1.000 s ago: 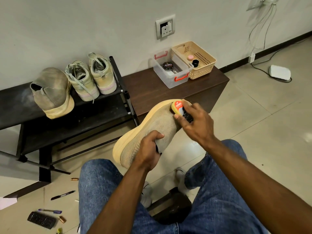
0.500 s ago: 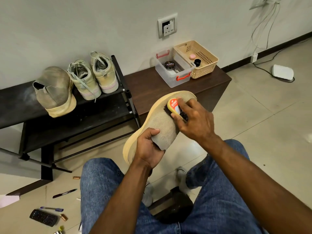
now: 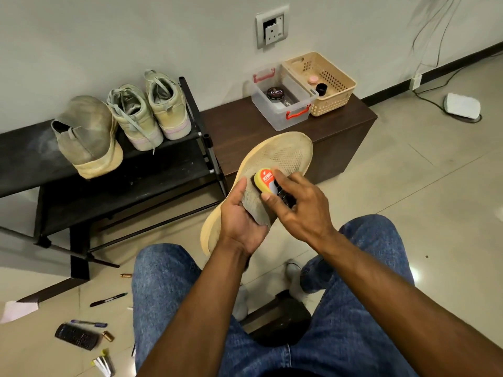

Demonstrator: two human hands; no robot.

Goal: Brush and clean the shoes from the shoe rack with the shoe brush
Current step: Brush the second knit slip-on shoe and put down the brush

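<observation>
Your right hand (image 3: pixel 296 210) has its fingers curled tight around the yellow-backed, black-bristled shoe brush (image 3: pixel 272 185), bristles down on the knit upper. Your left hand (image 3: pixel 242 216) grips the tan knit slip-on shoe with the cream sole (image 3: pixel 275 164) at the collar, holding it in the air above your knees, toe toward the dark wooden bench (image 3: pixel 340 131). Looks like you're mid-scrub. Next I'd work toward the toe, then swap shoes: its mate (image 3: pixel 87 134) and a pale lace-up pair (image 3: pixel 149 110) wait on the top right end of the black metal shoe rack (image 3: pixel 163 172).

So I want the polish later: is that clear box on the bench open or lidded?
Open. The clear box shows no lid on top; its red latches hang at the ends, and the round polish tin is plainly visible inside from above.
</observation>
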